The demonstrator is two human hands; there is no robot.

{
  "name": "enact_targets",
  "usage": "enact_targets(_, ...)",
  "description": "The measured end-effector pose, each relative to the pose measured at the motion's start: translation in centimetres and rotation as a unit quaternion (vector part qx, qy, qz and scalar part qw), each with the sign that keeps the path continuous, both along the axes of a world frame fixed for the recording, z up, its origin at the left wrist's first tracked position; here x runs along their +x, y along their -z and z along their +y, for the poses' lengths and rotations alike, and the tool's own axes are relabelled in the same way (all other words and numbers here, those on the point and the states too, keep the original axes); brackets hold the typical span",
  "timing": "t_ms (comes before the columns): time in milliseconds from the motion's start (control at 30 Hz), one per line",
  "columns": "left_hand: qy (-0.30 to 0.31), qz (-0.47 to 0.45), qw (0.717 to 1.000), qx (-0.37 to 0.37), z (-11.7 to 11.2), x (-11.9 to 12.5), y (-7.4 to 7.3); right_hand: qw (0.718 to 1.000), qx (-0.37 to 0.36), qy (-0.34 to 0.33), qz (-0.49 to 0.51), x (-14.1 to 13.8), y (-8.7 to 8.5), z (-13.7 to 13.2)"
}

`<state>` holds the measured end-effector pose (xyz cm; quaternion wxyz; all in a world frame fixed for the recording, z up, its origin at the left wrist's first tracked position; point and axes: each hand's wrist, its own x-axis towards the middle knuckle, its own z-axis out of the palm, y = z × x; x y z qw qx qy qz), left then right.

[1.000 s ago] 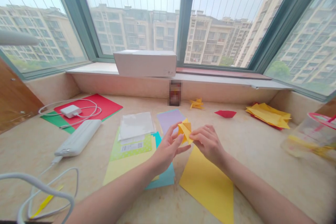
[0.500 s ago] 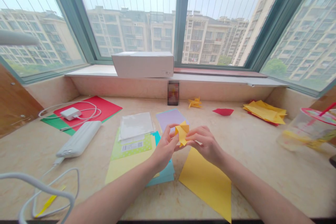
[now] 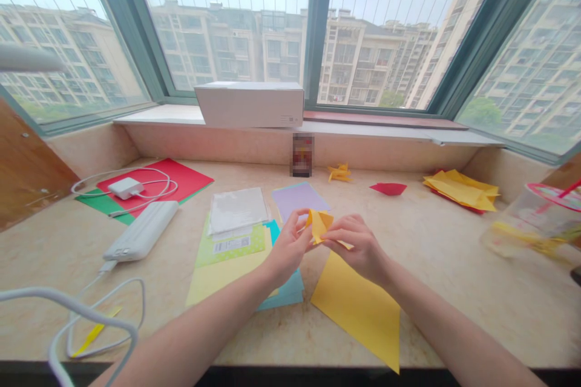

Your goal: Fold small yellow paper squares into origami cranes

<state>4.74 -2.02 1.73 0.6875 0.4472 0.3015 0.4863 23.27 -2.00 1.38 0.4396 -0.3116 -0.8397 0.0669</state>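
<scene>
Between both hands, above the counter, is a small folded yellow paper piece [image 3: 319, 225] with angled flaps. My left hand [image 3: 294, 240] pinches it from the left side. The fingertips of my right hand [image 3: 356, 243] are closed on its right edge, and part of the paper is hidden behind the fingers. Just below my right hand lies a flat yellow sheet [image 3: 356, 305]. Under and beside my left forearm are pale yellow paper [image 3: 222, 281] and turquoise sheets [image 3: 290, 291]. A lilac sheet [image 3: 297, 198] lies just beyond my hands.
Farther back stand a small dark upright box [image 3: 302, 156], a folded yellow paper figure [image 3: 339, 173] and a red folded paper [image 3: 388, 188]. Yellow folded papers [image 3: 462, 189] and a clear plastic cup [image 3: 535, 224] are at right. A white power bank [image 3: 141, 231] and cables lie left.
The view has shifted slightly. Both hands still hold the yellow folded paper, which has turned a little, and a flap now shows beneath my right fingers.
</scene>
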Motion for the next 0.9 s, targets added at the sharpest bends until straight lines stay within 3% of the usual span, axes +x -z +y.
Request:
enact_targets(200, 0.011, -0.008, 1.0, 0.001, 0.0, -0.2, 0.0, 0.968, -0.208, -0.025, 0.136, -0.2, -0.5, -0.5)
enact_targets(367, 0.007, 0.01, 1.0, -0.007, 0.0, -0.3, 0.1, 0.952, -0.26, -0.029, 0.158, -0.2, -1.0, -0.5)
enact_targets(467, 0.014, -0.013, 1.0, -0.007, -0.2, -0.3, -0.2, 0.956, -0.231, 0.014, 0.18, -0.5, -0.6, -0.5)
enact_targets(600, 0.043, -0.033, 0.999, -0.003, -0.6, -0.5, -0.7, 0.976, -0.13, 0.098, 0.143, -0.6, 0.4, -0.5)
enact_targets(733, 0.053, -0.027, 0.998, -0.012, -0.6, -0.6, -0.8, 0.994, -0.028, 0.091, 0.047, -0.2, 1.1, -0.5)
enact_targets(900, 0.044, -0.007, 0.999, -0.015, -0.2, -0.4, -0.3, 0.997, 0.046, 0.068, -0.005, 0.2, 1.0, -0.6)
